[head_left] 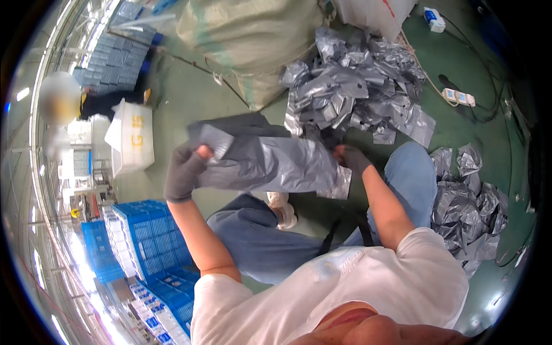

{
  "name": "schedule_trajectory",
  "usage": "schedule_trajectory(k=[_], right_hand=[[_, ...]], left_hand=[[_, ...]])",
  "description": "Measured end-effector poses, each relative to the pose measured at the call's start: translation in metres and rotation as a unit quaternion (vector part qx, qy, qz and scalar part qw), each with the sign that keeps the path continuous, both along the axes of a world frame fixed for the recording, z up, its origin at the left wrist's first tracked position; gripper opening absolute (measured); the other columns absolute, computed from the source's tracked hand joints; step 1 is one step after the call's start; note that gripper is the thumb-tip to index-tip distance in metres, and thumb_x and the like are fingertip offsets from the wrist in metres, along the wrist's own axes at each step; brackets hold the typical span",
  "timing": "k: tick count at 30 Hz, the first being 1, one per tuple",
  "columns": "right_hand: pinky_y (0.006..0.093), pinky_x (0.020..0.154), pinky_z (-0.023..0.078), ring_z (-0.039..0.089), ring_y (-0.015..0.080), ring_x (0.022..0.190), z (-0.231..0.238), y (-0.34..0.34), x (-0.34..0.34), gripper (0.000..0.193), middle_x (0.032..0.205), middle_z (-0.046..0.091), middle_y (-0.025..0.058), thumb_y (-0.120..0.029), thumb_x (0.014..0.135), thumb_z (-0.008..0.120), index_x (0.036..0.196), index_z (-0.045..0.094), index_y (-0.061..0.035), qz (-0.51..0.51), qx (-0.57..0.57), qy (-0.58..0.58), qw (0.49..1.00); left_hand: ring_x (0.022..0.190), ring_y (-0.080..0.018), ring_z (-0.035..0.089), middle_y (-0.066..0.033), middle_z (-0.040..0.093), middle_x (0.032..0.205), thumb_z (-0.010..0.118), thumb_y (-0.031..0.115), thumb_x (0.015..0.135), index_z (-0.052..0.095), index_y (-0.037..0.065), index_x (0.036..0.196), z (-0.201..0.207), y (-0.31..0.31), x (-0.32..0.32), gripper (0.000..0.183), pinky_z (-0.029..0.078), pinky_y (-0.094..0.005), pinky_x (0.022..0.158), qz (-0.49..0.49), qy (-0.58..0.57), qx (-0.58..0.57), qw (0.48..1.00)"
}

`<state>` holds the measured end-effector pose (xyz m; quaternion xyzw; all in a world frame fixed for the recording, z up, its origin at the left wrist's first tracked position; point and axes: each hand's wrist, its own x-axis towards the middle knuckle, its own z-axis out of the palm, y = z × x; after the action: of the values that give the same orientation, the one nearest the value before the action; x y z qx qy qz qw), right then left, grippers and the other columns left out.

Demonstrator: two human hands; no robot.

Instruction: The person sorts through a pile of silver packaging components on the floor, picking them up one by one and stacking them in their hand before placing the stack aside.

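Observation:
A grey plastic bag (270, 164) is stretched sideways between my two hands, above my lap. My left hand (187, 169), in a grey fingerless glove, grips its left end, where a corner of the film folds over. At the other end my right hand (352, 158), gloved the same way, is closed on the bag's edge; its fingers are partly hidden and dark. A darker grey sheet (247, 123) shows behind the bag's upper edge. Just beyond my right hand lies a heap of crumpled grey plastic bags (356, 86) on the green floor.
A second heap of grey bags (468, 210) lies right of my knee. A large woven sack (253, 46) stands ahead. A corded power strip (458, 96) is at the far right. Blue crates (152, 238), a white bin (135, 138) and another person (112, 104) are leftward.

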<state>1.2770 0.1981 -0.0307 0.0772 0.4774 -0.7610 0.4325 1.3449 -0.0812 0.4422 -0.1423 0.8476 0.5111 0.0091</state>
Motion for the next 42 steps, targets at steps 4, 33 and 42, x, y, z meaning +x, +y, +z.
schedule_trajectory(k=[4, 33, 42], right_hand=[[0.029, 0.073, 0.045, 0.054, 0.0149, 0.084, 0.049, 0.005, -0.002, 0.056, 0.107, 0.059, 0.0065, -0.055, 0.087, 0.043, 0.113, 0.051, -0.0061, 0.042, -0.1, -0.15, 0.983], [0.0424, 0.086, 0.043, 0.05, 0.0233, 0.106, 0.083, 0.014, 0.049, 0.037, 0.111, 0.054, 0.0075, -0.034, 0.085, 0.057, 0.11, 0.051, -0.0074, -0.04, -0.193, -0.206, 0.958], [0.0339, 0.09, 0.041, 0.049, 0.0242, 0.112, 0.214, -0.011, 0.011, 0.065, 0.122, 0.048, 0.0164, -0.044, 0.081, 0.06, 0.127, 0.039, -0.0018, -0.197, 0.081, 0.412, 0.886]], left_hand=[[0.064, -0.0028, 0.047, 0.0045, 0.057, 0.071, 0.066, 0.023, 0.081, 0.063, 0.004, 0.08, -0.027, 0.005, -0.007, 0.019, 0.037, -0.0189, 0.056, -0.061, 0.019, -0.048, 0.997], [0.061, -0.0027, 0.042, 0.0058, 0.052, 0.066, 0.063, 0.019, 0.082, 0.064, 0.002, 0.08, -0.022, 0.006, -0.011, 0.017, 0.033, -0.0181, 0.055, 0.101, 0.028, -0.061, 0.993], [0.057, -0.0023, 0.042, 0.0051, 0.052, 0.064, 0.06, 0.025, 0.083, 0.064, 0.001, 0.08, -0.044, 0.034, -0.024, 0.024, 0.034, -0.019, 0.051, 0.021, -0.013, -0.107, 0.994]])
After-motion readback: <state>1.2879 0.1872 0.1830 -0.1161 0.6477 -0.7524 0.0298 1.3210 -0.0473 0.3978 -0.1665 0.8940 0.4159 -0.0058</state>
